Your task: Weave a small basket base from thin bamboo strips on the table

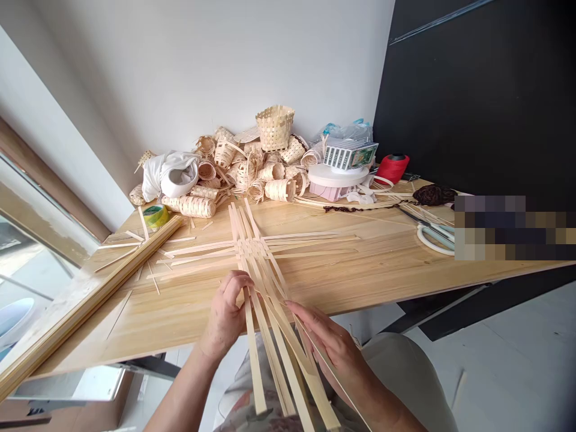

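Bamboo strips [256, 252], woven into a crossed mat, lie mid-frame on the pale wooden table [382, 270], their ends overhanging its near edge. Left hand [227, 312] pinches one strip with curled fingers; right hand [330, 342] rests flat, fingers extended, on others. Small baskets [252, 168] pile against the white wall [202, 60], upper centre.

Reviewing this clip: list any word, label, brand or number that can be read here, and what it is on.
None can be read.
Green and white printed box on the round white stand: print too small.
Yellow-green tape roll: markings blurred.
Pixelated patch at the right: nothing legible.
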Tool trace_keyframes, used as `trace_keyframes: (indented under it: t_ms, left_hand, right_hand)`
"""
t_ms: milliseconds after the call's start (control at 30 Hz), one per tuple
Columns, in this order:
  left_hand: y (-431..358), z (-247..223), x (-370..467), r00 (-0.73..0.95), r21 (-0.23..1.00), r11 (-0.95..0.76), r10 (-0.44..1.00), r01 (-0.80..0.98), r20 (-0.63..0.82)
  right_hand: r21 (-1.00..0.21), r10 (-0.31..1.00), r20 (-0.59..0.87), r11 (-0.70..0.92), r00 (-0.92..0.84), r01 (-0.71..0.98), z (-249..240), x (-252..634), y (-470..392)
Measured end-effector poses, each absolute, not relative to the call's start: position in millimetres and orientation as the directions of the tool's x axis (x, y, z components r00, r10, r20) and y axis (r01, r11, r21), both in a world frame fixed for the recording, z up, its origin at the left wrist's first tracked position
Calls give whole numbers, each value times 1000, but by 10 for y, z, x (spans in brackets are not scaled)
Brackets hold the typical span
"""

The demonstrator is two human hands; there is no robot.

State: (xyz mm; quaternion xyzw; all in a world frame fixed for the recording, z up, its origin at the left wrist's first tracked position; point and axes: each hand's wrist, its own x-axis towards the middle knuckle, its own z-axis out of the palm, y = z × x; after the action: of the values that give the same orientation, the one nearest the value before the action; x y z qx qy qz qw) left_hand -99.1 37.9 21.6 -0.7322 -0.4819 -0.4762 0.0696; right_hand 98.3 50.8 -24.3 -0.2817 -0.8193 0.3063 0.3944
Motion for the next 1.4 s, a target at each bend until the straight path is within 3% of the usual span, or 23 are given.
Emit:
trace_keyframes:
  t_ms: [367, 433, 667, 833, 1000, 1233, 1400]
  left_hand:
    - [326, 140, -1055, 192, 405, -535, 747, 741, 636]
    - [321, 163, -1096, 238, 413, -551, 764, 726, 600]
    - [321, 291, -1288, 464, 514, -598, 802, 616, 376]
    - [331, 398, -1329, 520, 589, -603, 787, 538, 332]
    - [315, 428, -1288, 544, 592, -617, 772, 518, 329]
    - [267, 389, -1186, 494, 400, -571, 821, 717, 287]
    - [219, 328, -1194, 362, 425, -497, 860, 757, 360]
  right_hand:
    - [-328, 569, 471, 822, -674, 465, 12, 1127, 653]
    - [-342, 567, 464, 824, -681, 452, 31, 1143, 681]
    - [-577, 609, 401, 748, -684, 327, 75, 1166, 713]
    - [-648, 653, 360, 688, -666, 325, 16, 1176, 716]
    - [-626, 657, 321, 688, -682, 367, 54, 1191, 740]
    - [-472, 579, 309, 782, -754, 407, 114, 1192, 827]
    - [-422, 579, 306, 794, -756, 437, 115, 1207, 884]
